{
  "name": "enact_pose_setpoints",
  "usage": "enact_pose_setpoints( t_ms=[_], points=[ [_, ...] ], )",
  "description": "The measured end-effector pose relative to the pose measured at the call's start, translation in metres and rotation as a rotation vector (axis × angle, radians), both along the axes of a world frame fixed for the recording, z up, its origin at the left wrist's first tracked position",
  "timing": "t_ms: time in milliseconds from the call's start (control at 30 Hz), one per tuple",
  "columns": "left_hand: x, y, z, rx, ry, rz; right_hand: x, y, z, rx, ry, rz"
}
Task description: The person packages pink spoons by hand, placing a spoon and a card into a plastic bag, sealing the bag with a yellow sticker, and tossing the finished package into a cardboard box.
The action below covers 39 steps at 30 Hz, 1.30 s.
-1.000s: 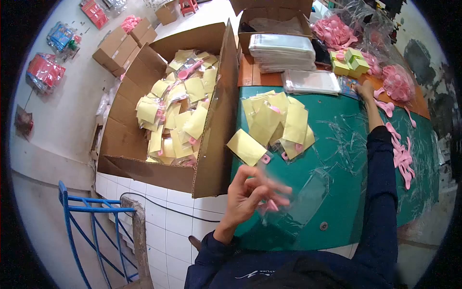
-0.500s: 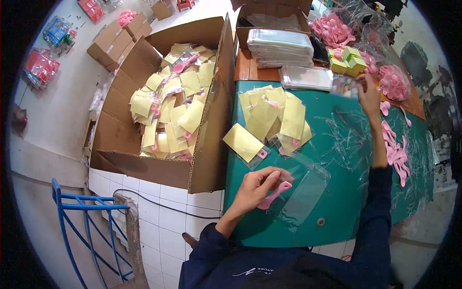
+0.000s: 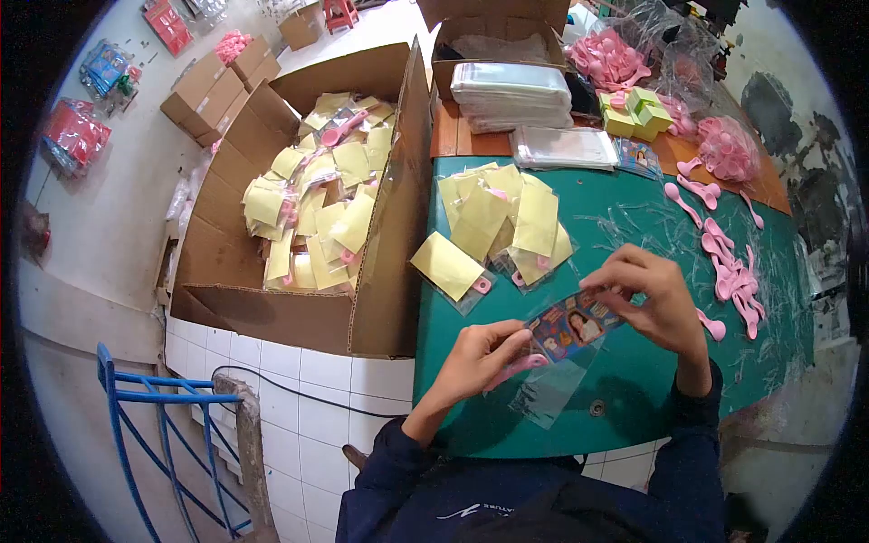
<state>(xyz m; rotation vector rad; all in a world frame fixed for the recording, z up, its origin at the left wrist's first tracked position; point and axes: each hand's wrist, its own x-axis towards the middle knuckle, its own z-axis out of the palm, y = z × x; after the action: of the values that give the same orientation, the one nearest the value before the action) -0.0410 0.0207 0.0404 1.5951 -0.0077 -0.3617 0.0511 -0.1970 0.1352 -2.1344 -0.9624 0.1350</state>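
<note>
A printed cardboard card (image 3: 570,328) with blue artwork and a small portrait is stretched between my hands over the green tabletop. My left hand (image 3: 472,364) is closed, its thumb and fingers at the card's left end, with a pink plastic spoon (image 3: 523,366) held in the same hand. Most of that spoon is hidden under the fingers. My right hand (image 3: 654,299) pinches the card's upper right end between thumb and fingers. Below the card hangs a clear plastic bag (image 3: 549,398), overlapping the tabletop in view.
Packed bags with yellow card backs (image 3: 489,217) lie beyond my left hand. A large cardboard box (image 3: 385,226) full of similar packs stands to the left. Loose pink spoons (image 3: 729,271) lie at right. Stacked clear bags (image 3: 511,90) and more cards (image 3: 638,157) are at the back.
My right hand has come from the card pile at the back right to beside my left hand, bringing a card. My left hand stays low, still with the pink spoon.
</note>
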Motion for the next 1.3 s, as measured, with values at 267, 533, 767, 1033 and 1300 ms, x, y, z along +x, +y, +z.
enact_pose_setpoints(
  t_ms=[267, 533, 767, 1033, 1300],
  points=[
    [-0.004, -0.016, 0.01, 0.067, -0.104, -0.088, -0.015, 0.011, -0.046, -0.082, 0.282, 0.266],
    [-0.012, 0.007, 0.008, 0.244, -0.155, -0.215, -0.018, -0.002, -0.074, 0.065, 0.511, 0.089],
    [-0.021, 0.025, -0.01, -0.004, -0.065, -0.075, -0.016, -0.007, -0.071, 0.148, 0.773, 0.107],
    [-0.021, 0.017, -0.015, -0.107, -0.068, -0.01, -0.011, -0.018, -0.089, 0.236, 0.828, -0.072],
    [-0.049, -0.013, -0.031, -0.343, 0.134, 0.157, -0.035, 0.015, -0.069, 0.144, 0.37, 0.21]
  ],
)
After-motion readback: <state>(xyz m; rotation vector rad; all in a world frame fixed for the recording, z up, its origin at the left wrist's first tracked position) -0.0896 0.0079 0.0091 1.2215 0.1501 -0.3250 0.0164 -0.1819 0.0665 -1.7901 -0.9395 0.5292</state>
